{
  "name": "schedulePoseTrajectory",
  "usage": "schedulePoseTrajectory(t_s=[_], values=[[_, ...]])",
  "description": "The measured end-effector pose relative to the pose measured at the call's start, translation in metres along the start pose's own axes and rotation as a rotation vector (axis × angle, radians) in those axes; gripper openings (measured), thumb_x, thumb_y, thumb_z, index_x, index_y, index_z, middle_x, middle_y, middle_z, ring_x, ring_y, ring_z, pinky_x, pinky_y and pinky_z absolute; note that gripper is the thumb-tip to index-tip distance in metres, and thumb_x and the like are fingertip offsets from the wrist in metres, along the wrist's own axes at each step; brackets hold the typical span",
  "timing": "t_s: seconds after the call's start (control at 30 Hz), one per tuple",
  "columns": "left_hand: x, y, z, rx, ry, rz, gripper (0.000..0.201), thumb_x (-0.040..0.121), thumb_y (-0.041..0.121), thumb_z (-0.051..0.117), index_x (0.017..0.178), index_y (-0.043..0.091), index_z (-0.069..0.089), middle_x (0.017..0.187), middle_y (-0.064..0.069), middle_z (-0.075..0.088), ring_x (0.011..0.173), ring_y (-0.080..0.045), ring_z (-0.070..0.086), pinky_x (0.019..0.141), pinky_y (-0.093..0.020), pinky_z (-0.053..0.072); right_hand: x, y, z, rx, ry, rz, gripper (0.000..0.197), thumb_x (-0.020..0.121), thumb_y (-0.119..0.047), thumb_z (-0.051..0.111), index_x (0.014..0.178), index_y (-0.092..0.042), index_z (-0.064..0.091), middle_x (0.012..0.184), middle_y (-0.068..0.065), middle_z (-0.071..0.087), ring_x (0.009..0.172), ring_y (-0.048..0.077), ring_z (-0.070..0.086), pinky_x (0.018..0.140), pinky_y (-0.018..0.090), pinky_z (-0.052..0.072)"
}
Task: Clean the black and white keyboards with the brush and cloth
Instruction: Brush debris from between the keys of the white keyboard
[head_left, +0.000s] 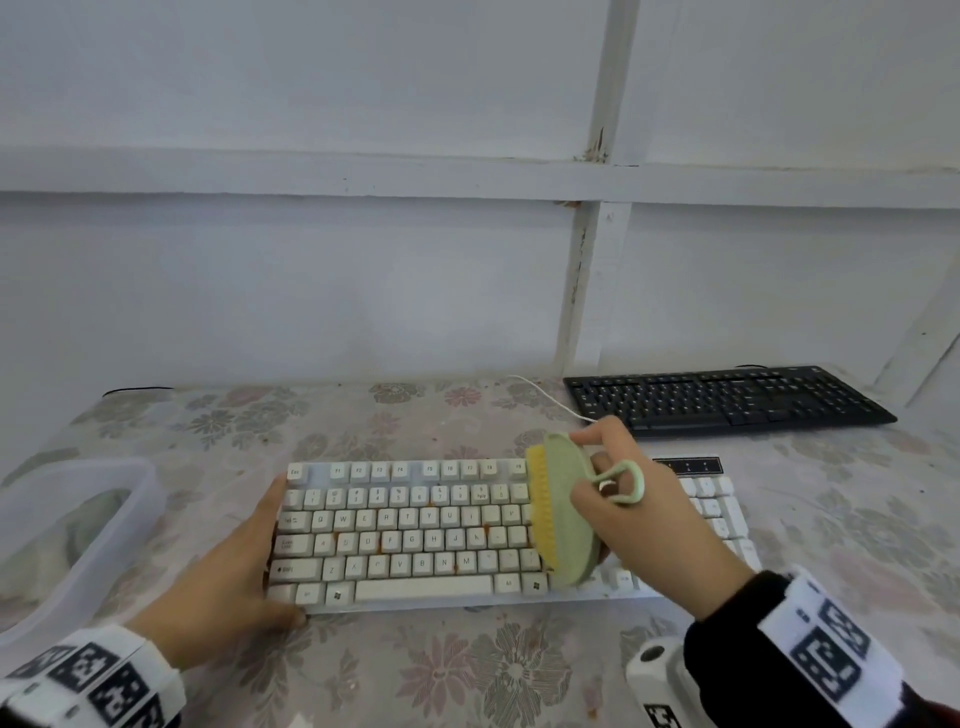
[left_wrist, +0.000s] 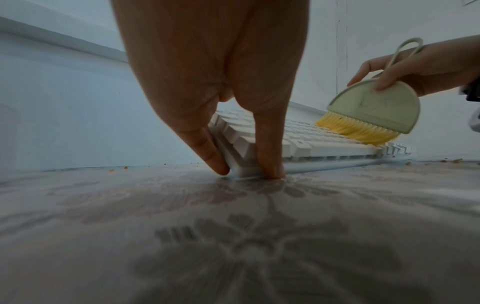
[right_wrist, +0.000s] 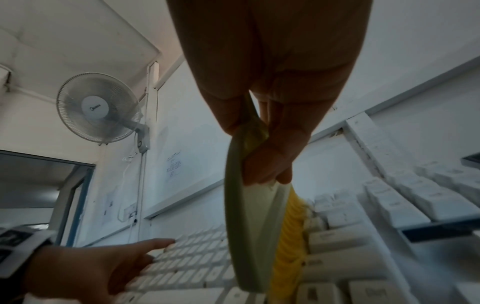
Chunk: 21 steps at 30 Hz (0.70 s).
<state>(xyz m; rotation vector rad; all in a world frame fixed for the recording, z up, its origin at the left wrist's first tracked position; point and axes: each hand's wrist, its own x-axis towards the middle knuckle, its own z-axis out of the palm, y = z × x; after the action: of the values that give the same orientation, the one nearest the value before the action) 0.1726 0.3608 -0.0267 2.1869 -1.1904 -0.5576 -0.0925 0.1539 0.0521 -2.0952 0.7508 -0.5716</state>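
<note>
The white keyboard lies across the middle of the flowered table, with orange crumbs between some keys. My left hand braces its left end with straight fingers, the thumb against the front corner. My right hand grips a pale green brush by its half-round back. The yellow bristles touch the keys right of the keyboard's middle. The brush stands on edge over the keys. The black keyboard lies at the back right, untouched. A greyish cloth sits in a clear tub.
The clear plastic tub stands at the table's left edge. A white cable runs from the white keyboard toward the wall. Small crumbs lie on the tablecloth. A white wall rises just behind the table.
</note>
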Motion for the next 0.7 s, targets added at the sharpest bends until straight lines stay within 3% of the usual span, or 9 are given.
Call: schedulePoseTrajectory(t_s=[0.13,0.23,0.33,0.4,0.47,0.57,0.63,0.7], values=[[0.001,-0.001,0.001,-0.025,-0.01,-0.007,0.124,0.063,0.021,0.082,0.131,0.063,-0.013,0.122,0.028,0.05,0.102,0.004,0.059,0.088,-0.023,0.051,-0.016,0.007,0.004,0.006,-0.104,0.006,0.027,0.087,-0.01,0.047,0.099,-0.034,0.047,0.063,0.011,0.048,0.051,0.013,0.04,0.048,0.035,0.043],[0.001,0.0,0.001,-0.033,0.001,-0.007,0.124,0.063,0.019,0.082,0.131,0.063,-0.011,0.12,0.027,0.052,0.099,0.007,0.06,0.085,-0.024,0.052,-0.015,0.002,-0.007,0.079,-0.082,0.02,0.026,0.086,-0.008,0.049,0.099,-0.03,0.052,0.07,0.017,0.054,0.054,0.017,0.046,0.051,0.042,0.051],[-0.001,0.002,0.001,-0.017,0.002,-0.016,0.124,0.064,0.016,0.081,0.124,0.066,-0.015,0.116,0.029,0.05,0.095,0.006,0.061,0.08,-0.02,0.052,-0.006,-0.006,-0.016,0.114,0.028,-0.027,0.026,0.086,-0.008,0.049,0.099,-0.03,0.053,0.079,0.023,0.058,0.057,0.034,0.05,0.054,0.052,0.053],[0.0,0.002,0.001,-0.014,0.007,-0.019,0.125,0.063,0.016,0.082,0.126,0.066,-0.014,0.116,0.026,0.053,0.094,0.004,0.062,0.081,-0.023,0.053,0.001,-0.007,-0.014,0.082,0.089,-0.038,0.027,0.087,-0.009,0.048,0.102,-0.031,0.05,0.084,0.023,0.061,0.068,0.044,0.057,0.055,0.055,0.054],[0.0,0.002,0.001,-0.015,0.007,-0.03,0.125,0.062,0.016,0.081,0.125,0.066,-0.015,0.114,0.026,0.053,0.093,0.002,0.063,0.081,-0.024,0.053,0.004,-0.005,-0.008,0.065,0.098,-0.028,0.026,0.089,-0.009,0.048,0.104,-0.03,0.048,0.085,0.022,0.063,0.063,0.039,0.058,0.055,0.052,0.055],[0.0,0.001,0.001,-0.019,-0.01,-0.039,0.126,0.059,0.02,0.081,0.134,0.062,-0.01,0.117,0.022,0.055,0.096,-0.001,0.063,0.085,-0.029,0.054,-0.002,0.002,0.005,0.059,0.0,-0.022,0.023,0.09,-0.008,0.047,0.101,-0.028,0.047,0.067,0.011,0.059,0.049,0.015,0.05,0.047,0.039,0.052],[0.001,-0.001,0.001,-0.017,-0.01,-0.043,0.125,0.058,0.02,0.081,0.139,0.056,-0.008,0.118,0.021,0.056,0.097,-0.001,0.063,0.085,-0.03,0.054,-0.01,0.006,0.01,0.068,-0.066,-0.016,0.023,0.089,-0.008,0.046,0.099,-0.029,0.046,0.058,0.001,0.05,0.049,0.011,0.042,0.046,0.03,0.047],[0.001,-0.001,0.002,-0.005,-0.007,-0.044,0.126,0.061,0.017,0.082,0.136,0.057,-0.011,0.116,0.024,0.053,0.096,0.0,0.062,0.082,-0.024,0.052,-0.014,0.008,0.009,0.073,-0.108,0.014,0.024,0.088,-0.009,0.047,0.099,-0.031,0.046,0.057,-0.003,0.045,0.051,0.012,0.039,0.049,0.029,0.044]])
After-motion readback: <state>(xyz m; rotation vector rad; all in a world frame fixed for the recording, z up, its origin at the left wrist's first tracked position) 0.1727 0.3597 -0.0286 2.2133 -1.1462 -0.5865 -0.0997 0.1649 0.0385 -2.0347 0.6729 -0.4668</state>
